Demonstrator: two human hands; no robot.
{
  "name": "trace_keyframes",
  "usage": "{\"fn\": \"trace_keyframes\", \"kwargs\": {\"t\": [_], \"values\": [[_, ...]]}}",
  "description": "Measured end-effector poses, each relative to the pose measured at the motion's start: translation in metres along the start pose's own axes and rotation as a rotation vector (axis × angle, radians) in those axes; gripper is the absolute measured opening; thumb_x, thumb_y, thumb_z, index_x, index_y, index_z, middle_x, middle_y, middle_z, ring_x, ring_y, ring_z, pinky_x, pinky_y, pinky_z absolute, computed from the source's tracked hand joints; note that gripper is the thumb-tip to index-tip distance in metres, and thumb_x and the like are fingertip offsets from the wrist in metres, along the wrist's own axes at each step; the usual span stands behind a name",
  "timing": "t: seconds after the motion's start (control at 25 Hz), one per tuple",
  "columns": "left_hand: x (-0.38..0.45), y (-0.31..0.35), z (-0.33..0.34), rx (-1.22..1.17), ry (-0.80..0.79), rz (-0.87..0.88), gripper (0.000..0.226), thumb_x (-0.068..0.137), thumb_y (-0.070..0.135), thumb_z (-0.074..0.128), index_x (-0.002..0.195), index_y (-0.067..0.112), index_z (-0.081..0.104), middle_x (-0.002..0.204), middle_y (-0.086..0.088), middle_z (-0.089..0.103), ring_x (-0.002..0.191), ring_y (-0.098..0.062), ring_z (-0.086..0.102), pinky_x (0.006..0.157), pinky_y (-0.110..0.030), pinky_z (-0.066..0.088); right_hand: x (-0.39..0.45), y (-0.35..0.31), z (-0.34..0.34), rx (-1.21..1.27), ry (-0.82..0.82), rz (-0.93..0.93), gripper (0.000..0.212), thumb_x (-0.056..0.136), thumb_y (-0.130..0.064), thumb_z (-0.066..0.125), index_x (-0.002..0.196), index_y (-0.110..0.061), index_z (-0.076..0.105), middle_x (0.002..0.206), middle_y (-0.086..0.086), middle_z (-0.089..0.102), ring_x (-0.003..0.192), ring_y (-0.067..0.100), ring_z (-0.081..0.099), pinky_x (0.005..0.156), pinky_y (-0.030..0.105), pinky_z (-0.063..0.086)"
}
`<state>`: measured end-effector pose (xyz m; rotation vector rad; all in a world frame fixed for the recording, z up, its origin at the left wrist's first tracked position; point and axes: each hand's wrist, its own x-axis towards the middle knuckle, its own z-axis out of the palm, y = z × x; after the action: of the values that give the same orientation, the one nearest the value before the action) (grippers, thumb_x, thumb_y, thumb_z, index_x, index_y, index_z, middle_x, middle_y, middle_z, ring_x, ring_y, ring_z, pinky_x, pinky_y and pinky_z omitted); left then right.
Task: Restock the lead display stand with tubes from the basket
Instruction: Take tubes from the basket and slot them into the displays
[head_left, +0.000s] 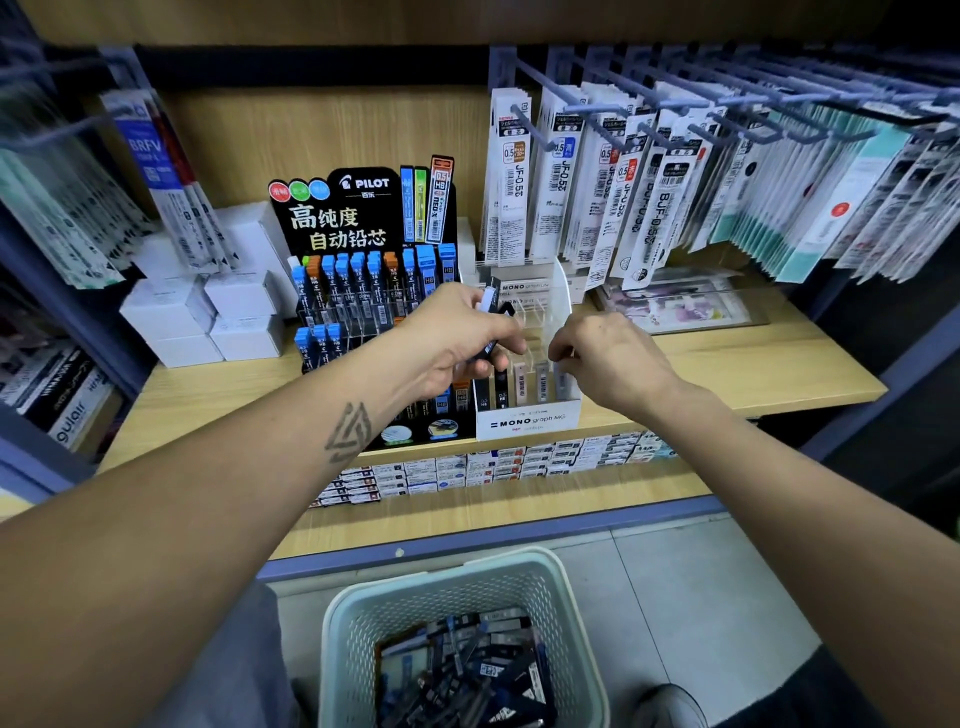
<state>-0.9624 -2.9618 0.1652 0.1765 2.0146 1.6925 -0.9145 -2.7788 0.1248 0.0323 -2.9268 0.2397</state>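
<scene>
left hand grips upright tubes just left of the white stand; the nearer right hand, fingers curled, pinches something hidden.

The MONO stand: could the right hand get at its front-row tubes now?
Probably yes: the right hand hovers just above the MONO stand, holding nothing visible, with nothing between it and the front-row tubes.

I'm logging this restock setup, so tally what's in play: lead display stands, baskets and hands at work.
Lead display stands: 2, the Pilot stand and the MONO stand
Baskets: 1, the basket
Hands: 2, the left hand holding tubes, and the right hand
Total: 5
</scene>
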Motion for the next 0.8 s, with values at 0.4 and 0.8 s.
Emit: {"fn": "trace_keyframes", "kwargs": {"t": [0.4,0.8], "values": [[-0.001,-0.002,0.003,0.012,-0.012,-0.011,0.03,0.094,-0.001,0.064,0.121,-0.007,0.053,0.092,-0.025,0.072,0.045,-0.014,0.053,0.033,-0.017,0.036,0.001,0.0,0.009,-0.121,0.022,0.051,0.023,0.087,-0.013,0.066,0.102,-0.03,0.074,0.103,0.003,0.071,0.093,0.029,0.065,0.073,0.036,0.054],[-0.003,-0.005,0.0,-0.008,-0.139,-0.061,0.02,0.093,0.004,0.067,0.111,0.0,0.058,0.074,-0.019,0.071,0.045,-0.014,0.055,0.034,-0.017,0.037,0.008,-0.01,-0.011,0.588,0.116,0.224,0.012,0.086,-0.007,0.071,0.089,-0.018,0.075,0.083,0.0,0.073,0.077,0.017,0.068,0.073,0.03,0.053]]}}
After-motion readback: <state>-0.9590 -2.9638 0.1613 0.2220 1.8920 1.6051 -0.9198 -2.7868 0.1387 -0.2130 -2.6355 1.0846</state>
